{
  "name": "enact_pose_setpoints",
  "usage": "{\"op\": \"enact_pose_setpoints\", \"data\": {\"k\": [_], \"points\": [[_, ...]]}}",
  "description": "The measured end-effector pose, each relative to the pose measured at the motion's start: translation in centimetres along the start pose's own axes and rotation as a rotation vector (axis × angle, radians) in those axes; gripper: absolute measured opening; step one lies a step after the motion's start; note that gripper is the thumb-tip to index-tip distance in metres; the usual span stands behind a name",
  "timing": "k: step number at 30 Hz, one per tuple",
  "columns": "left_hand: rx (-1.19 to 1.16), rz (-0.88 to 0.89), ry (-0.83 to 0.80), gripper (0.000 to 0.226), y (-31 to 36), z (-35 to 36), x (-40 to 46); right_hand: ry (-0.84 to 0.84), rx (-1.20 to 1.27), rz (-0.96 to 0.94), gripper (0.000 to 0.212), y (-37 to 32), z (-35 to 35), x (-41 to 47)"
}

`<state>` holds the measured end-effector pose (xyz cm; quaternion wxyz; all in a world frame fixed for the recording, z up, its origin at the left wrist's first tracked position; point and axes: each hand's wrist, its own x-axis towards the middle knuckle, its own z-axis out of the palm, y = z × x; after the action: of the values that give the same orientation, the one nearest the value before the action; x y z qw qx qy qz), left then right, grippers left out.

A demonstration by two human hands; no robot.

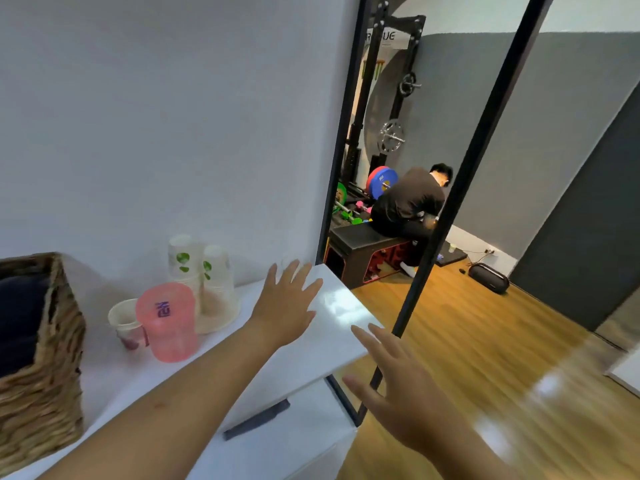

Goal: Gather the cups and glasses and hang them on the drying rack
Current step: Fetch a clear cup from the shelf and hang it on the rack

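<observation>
Both my hands are empty. My left hand [285, 303] is spread flat, fingers fanned wide, palm down over the far end of the white cabinet top [311, 355]; whether it touches the surface I cannot tell, since the frame is blurred. My right hand [391, 386] is just as open, fingers splayed, held in the air past the cabinet's right edge, above the wooden floor [502, 358] and in front of a black-framed glass partition [446, 202]. The left forearm reaches diagonally across the cabinet from the lower left.

The cups stand left of my left hand, near the wall: one pink translucent cup [168, 322] upside down, one small paper cup [124, 322] upright and just beside it, touching or nearly so, and behind them two stacks of inverted paper cups [202, 271] with green leaf prints, seemingly under a clear cover. Nothing lies between my left hand and these cups. One wicker basket [41, 358] sits at the left end of the cabinet, well apart from both hands.

Beyond the glass, one person [412, 206] sits on a black box, by coloured weight plates [381, 181].
</observation>
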<state>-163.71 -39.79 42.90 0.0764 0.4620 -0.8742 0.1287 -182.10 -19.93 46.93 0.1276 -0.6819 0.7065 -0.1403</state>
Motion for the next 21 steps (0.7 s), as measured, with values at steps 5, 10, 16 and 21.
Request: {"op": "enact_pose_setpoints", "data": {"k": [5, 10, 16, 21], "points": [[-0.106, -0.141, -0.022, 0.074, -1.8, 4.4, 7.4, -0.02, 0.022, 0.052, 0.081, 2.3, 1.6, 4.6], [-0.165, -0.225, -0.064, 0.08, -3.4, 8.9, 12.4, -0.038, 0.03, 0.086, 0.079, 2.5, 3.1, 9.2], [-0.227, -0.25, -0.082, 0.079, -4.2, 12.1, 14.8, -0.073, 0.062, 0.12, 0.085, 1.6, 3.9, 13.3], [-0.297, -0.235, -0.037, 0.069, -4.4, 12.1, 15.0, -0.03, 0.088, 0.095, 0.079, 1.6, 4.6, 16.1]]}}
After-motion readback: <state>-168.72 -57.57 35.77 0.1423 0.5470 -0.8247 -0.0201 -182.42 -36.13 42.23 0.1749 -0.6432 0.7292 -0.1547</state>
